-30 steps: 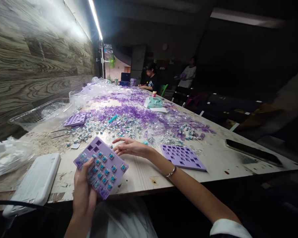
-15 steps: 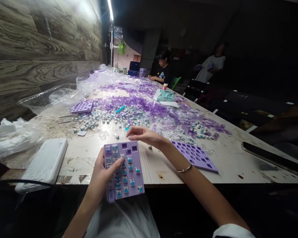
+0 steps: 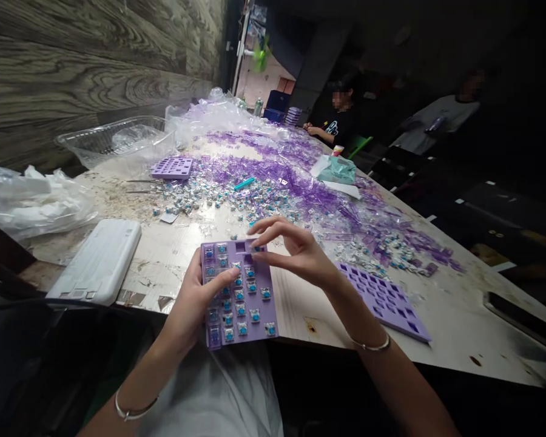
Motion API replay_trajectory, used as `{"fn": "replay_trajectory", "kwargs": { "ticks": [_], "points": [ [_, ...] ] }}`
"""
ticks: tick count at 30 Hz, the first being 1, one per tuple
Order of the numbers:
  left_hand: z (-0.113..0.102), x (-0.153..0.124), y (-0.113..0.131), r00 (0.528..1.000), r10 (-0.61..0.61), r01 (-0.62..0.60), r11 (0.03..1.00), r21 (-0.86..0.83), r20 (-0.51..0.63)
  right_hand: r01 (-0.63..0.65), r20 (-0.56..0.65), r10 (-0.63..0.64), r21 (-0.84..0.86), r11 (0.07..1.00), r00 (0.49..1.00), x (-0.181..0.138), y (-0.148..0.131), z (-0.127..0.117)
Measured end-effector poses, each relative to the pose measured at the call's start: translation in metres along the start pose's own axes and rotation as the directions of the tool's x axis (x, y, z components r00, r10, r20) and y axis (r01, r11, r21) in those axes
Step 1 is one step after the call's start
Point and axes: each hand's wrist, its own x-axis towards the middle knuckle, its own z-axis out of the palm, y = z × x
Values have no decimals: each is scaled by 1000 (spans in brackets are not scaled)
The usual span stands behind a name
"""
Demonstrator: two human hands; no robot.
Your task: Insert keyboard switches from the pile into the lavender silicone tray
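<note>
My left hand [image 3: 193, 303] grips a purple keyboard plate [image 3: 267, 312] by its left side, thumb lying across the front. Rows of blue-and-white key switches [image 3: 241, 309] sit in its holes, and clear purple covers run along the left columns. Square holes show near the top edge. At the plate's top right corner, my right hand [image 3: 300, 252] has thumb and index finger closed around a small key switch [image 3: 258, 248], partly hidden by the fingertips. Beyond the hands, loose switches [image 3: 227, 203] lie heaped on the table [image 3: 291, 303].
Another purple plate [image 3: 386, 303] lies right of my right arm, a third [image 3: 171, 168] farther back. A white device [image 3: 97, 261] and plastic bag [image 3: 36, 203] are left, a clear tray [image 3: 118, 142] behind. Purple pieces [image 3: 309, 200] spread across the table. A phone [image 3: 523, 318] rests right; two people are beyond.
My right hand has moved from beyond the plate's top edge back onto its top right corner, bringing a switch to a hole that was bare. The view has turned and tilted.
</note>
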Motion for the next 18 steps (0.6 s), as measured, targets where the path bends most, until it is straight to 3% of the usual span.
{"fn": "replay_trajectory", "kwargs": {
  "ticks": [5, 13, 16, 18],
  "points": [
    [0, -2, -2, 994, 43, -50, 996, -69, -104, -39, 10, 39, -32, 999, 999, 2, 10, 15],
    [-1, -2, -3, 996, 52, -60, 993, -101, -77, -151, -40, 161, 184, 971, 986, 1, 15, 27],
    [-1, -1, -4, 995, 56, -64, 991, -117, -78, -161, -20, 166, 148, 976, 986, 1, 15, 26],
    [-1, -2, -5, 995, 59, -69, 990, -125, -79, -135, 8, 135, 25, 991, 991, 1, 11, 23]
  ]
}}
